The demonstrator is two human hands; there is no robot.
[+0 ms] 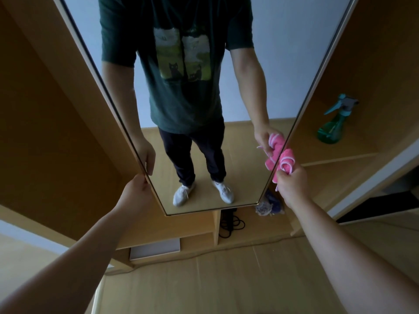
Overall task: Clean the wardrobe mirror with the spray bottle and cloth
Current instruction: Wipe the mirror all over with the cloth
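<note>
Pale wooden wardrobe (56, 123) all round, the mirror (204, 168) in its middle. My left grip (136, 192) pinches the mirror's left edge, I judge to steady it. My right grip (293, 185) is closed round the cloth (287, 158), which bunches out above it at the right edge. The bottle (332, 125) stands on the shelf (353, 148) beyond.

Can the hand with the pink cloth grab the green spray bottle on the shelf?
Probably not yet. Nothing stands between the right hand and the spray bottle on the open shelf, but that hand grips the cloth at the edge of the mirror.
</note>
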